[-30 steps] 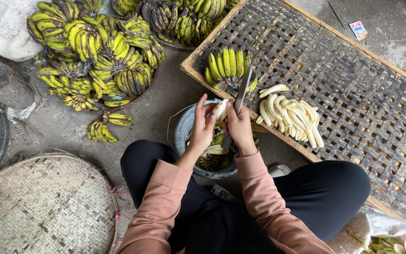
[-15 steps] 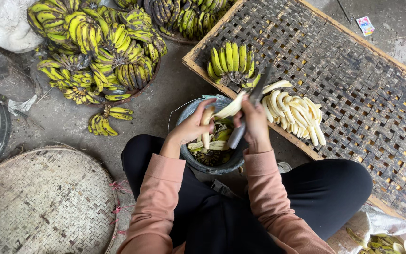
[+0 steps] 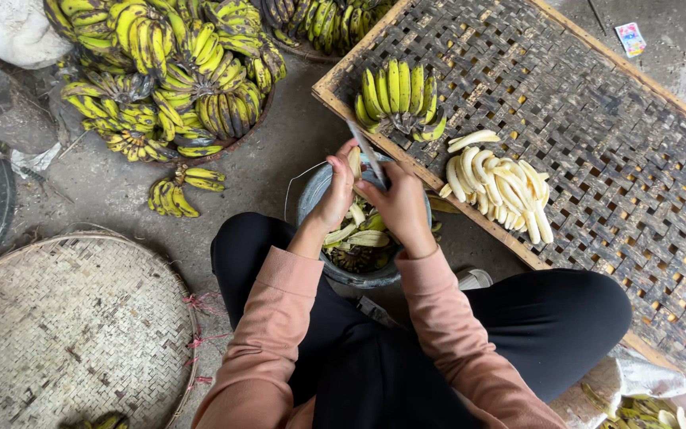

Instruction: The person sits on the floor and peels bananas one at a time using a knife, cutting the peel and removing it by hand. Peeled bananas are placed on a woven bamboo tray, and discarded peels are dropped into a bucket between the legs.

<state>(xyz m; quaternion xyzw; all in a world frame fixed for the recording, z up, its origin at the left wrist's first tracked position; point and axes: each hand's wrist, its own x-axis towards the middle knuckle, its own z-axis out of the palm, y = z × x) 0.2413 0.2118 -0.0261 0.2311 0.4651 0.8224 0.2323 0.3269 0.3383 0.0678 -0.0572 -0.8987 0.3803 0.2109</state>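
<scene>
Left hand (image 3: 333, 195) closes around a banana (image 3: 354, 161) over the bucket (image 3: 311, 199), so peels drop inside; right hand (image 3: 400, 202) clasps a knife (image 3: 365, 147). Peeled bananas (image 3: 498, 187) lie on the mat (image 3: 597, 159).

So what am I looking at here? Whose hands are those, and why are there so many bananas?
This picture comes from a camera worn on a person's head, looking down, so you see their own arms and lap. The person sits on the ground in pink sleeves and black trousers.

The left hand holds a half-peeled banana. The right hand holds a knife against it. Both hands are above a grey bucket with banana peels in it.

To the right lies a big woven bamboo tray. On it are a pile of peeled bananas, pale and bare, and a green bunch not yet peeled.

At the top left sits a heap of unpeeled bananas, yellow-green with dark spots. At the bottom left is a round woven basket tray.
</scene>
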